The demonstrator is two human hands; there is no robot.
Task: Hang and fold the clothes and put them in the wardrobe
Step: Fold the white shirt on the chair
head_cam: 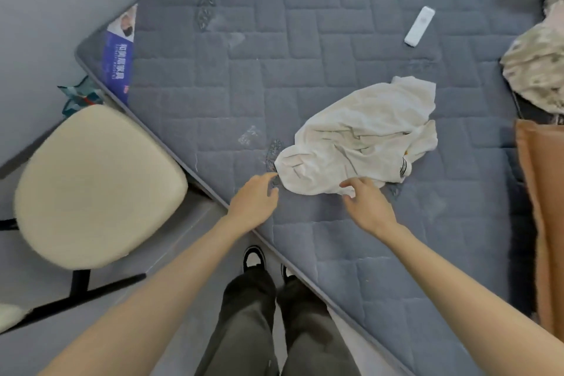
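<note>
Grey quilted mattress (335, 40) carries a crumpled white garment (366, 131) near its front edge. Your left hand (254, 201) and right hand (366, 201) are apart, fingers loose, just at the cloth's near side, gripping nothing. A slim white remote (418, 26) lies farther back.

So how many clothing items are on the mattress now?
3 visible: a crumpled white garment in the middle, a patterned piece at the right edge, a tan piece below it. More may lie outside the frame.

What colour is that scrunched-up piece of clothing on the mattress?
The garment is cream-white, with a small dark-striped band near one edge; the head view shows it.
</note>
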